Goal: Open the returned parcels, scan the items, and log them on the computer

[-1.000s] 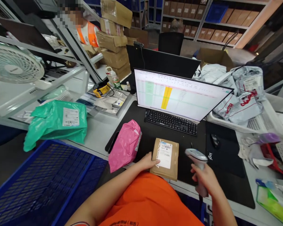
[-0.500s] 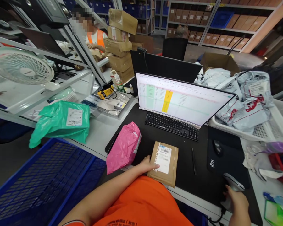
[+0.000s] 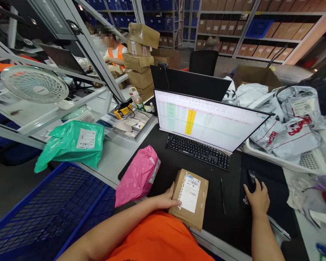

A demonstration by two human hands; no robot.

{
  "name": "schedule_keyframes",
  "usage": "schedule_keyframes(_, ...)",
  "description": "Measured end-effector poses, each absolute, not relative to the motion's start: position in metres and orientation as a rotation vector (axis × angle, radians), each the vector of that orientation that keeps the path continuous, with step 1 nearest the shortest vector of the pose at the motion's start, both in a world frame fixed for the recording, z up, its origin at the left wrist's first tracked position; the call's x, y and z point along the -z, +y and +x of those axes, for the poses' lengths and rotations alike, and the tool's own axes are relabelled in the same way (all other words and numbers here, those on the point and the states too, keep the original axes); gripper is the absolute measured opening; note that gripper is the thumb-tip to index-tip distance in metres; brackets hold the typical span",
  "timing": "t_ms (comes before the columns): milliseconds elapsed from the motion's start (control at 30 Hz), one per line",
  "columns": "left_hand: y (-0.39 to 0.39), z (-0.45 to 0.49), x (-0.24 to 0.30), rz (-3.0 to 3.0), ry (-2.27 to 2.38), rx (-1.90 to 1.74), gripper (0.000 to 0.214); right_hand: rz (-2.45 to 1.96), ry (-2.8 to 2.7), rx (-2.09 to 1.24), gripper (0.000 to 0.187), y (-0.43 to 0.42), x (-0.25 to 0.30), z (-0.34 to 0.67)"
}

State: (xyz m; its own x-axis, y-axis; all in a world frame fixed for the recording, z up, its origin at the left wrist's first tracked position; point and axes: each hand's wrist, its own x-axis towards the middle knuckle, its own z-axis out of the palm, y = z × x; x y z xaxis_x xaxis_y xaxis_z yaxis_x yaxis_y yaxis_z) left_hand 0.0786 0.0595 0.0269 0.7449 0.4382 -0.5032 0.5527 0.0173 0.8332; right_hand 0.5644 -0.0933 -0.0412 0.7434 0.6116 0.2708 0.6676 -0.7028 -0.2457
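Flanking desk mat [image 3: 233,224], the open left hand [image 3: 164,200] touches a kraft mailer [image 3: 188,199]; the right hand [image 3: 256,197] cups a mouse [image 3: 251,178].

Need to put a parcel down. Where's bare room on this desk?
Bare white desktop runs between the green plastic mailer and pink plastic mailer. Bare black desk mat lies between the pink mailer and black keyboard. It's crowded to the right, around the white plastic crate heaped with grey mailers.

A black computer mouse [image 3: 250,177] is mostly hidden beneath the right hand [image 3: 256,198]. The print on the white label [image 3: 190,193] of the brown cardboard mailer [image 3: 191,218] is too small to read, and the blue plastic mesh crate [image 3: 96,176] runs off the lower left edge.
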Motion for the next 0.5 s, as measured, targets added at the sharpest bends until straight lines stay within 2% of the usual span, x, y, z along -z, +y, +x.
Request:
schedule_keyframes(233, 0.062, 0.087, -0.053, 1.596, 0.974, 0.017, 0.132, -2.524, -1.015, 0.400, 0.073, -0.079, 0.065, 0.597)
schedule_keyframes(500, 0.098, 0.104, -0.128, 2.179, 0.959, -0.024, 0.116, -2.530, -1.124, 0.389, 0.054, -0.069, 0.069, 0.605)
